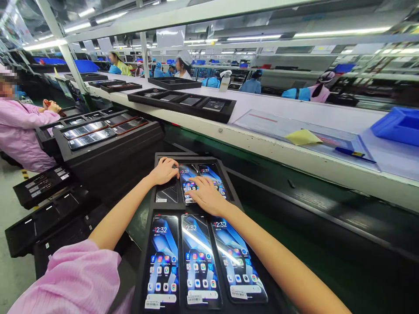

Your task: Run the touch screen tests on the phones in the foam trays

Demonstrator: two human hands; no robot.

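A black foam tray [170, 209] in front of me holds two rows of smartphones. In the near row, the left phone [163, 261], middle phone [200, 257] and right phone [240, 261] show lit home screens and carry small white labels. My left hand [166, 171] curls over the top of the dark-screened phone [166, 192] at the far left, its fingertips at that phone's right edge; the thumb is hidden. With fingers spread, my right hand [207, 194] lies over the lit far middle phone [188, 172] and partly covers the lit far right phone [212, 174].
Left of me, another tray [62, 146] of phones sits on a black stack, near a co-worker in pink [26, 122]. Lower trays [49, 213] stand beside my left arm. The white bench [262, 144] beyond carries a black tray [183, 104], a yellow cloth [303, 137] and a blue bin [399, 126].
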